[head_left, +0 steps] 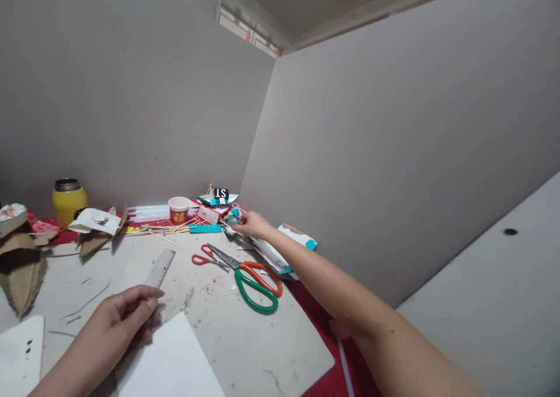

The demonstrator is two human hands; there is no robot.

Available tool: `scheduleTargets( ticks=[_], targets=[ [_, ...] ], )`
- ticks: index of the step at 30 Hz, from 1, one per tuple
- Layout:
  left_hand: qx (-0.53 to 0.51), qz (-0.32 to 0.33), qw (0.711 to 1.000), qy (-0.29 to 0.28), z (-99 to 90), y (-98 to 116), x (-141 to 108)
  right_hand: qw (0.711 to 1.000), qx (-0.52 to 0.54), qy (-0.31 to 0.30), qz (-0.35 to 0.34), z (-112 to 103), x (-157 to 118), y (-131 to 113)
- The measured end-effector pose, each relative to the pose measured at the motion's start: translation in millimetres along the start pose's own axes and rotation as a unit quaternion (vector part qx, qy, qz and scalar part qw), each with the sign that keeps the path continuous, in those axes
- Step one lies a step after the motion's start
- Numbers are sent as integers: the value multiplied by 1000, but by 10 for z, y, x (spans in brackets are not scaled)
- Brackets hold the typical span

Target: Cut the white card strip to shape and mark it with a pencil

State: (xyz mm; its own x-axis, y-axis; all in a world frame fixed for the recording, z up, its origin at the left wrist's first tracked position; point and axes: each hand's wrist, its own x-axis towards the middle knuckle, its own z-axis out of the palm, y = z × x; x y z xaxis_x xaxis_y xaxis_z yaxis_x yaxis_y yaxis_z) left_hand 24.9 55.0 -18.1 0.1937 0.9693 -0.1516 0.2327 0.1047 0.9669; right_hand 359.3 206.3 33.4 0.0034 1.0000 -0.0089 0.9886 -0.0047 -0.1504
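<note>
My right hand (254, 225) reaches to the far end of the table, fingers pinched on a thin reddish-brown stick-like thing (237, 216), its kind too small to tell. Teal and white scraps lie around those fingertips. Low on the left, my left hand (129, 314) is curled, thumb close to forefinger; whether it grips anything is hidden. Beyond it a metal ruler (163, 264) runs down behind the fingers. White paper (175, 362) lies beside and partly below this hand. Large scissors (249, 280) with green and orange handles lie between the hands, overlapping small red-handled scissors (207, 257).
At the back stand a paper cup (179, 210), a small model boat (217, 198) and a yellow jar (70, 203), with thin wooden sticks (168, 229) nearby. Cut cardboard pieces (20, 268) lie left; a white phone-like slab (21, 350) is front left. Grey partitions (131, 105) enclose the table.
</note>
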Motion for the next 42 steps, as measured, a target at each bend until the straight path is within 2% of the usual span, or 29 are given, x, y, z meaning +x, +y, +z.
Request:
scheduleTargets(
  ticks=[4,9,20,26,31,36,39,42],
  targets=[
    [4,4,1000,-5,-7,9,-2,999,-10,-31,-28,-55,-94,20],
    [8,4,1000,-12,-6,13,8,997,-21,-41,-63,-37,-139,57],
    [-6,5,1000,-20,-7,-1,14,996,-43,11,-82,125,-130,47],
    [3,11,1000,-24,-25,-26,18,995,13,30,-96,75,-167,86],
    [7,14,1000,-23,-32,-44,19,987,116,51,-97,-17,-120,184],
    [4,8,1000,-15,-11,-8,20,951,281,86,-99,-134,-96,241],
    [-4,5,1000,-7,3,32,8,909,394,93,-98,-209,-160,218],
    [-6,5,1000,5,14,91,-26,855,500,79,-110,-272,-299,102]
  ],
)
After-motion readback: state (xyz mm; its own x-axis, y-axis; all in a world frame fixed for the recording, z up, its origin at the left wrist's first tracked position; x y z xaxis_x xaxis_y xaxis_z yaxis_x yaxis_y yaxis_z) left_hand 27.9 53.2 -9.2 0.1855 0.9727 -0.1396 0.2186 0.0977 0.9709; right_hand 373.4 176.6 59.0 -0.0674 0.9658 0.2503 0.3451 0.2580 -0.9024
